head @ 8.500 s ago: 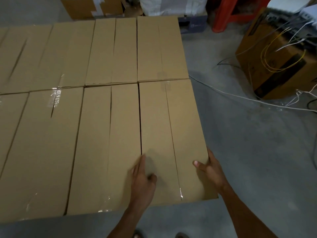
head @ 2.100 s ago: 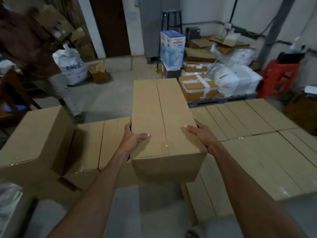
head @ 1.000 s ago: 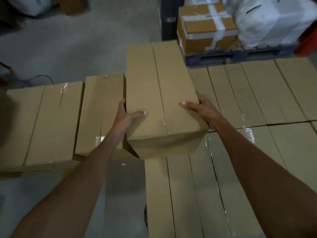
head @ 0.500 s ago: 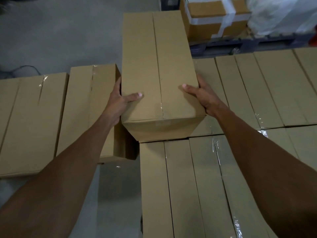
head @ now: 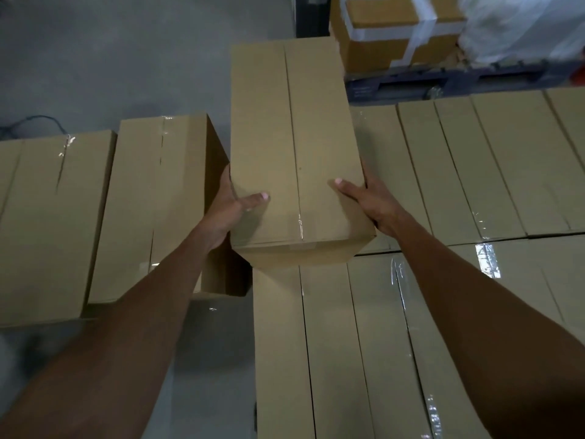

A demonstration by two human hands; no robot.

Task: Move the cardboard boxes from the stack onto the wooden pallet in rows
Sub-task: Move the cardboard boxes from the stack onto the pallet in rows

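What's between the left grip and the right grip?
The cardboard box. The left grip holds its left side, the right grip its right side, thumbs on top, as the head view shows.

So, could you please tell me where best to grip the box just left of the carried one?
Take that box from above at its near end: its right wall and near face stand free, its left wall lies close beside the neighbouring box, so probably tip it rightward first.
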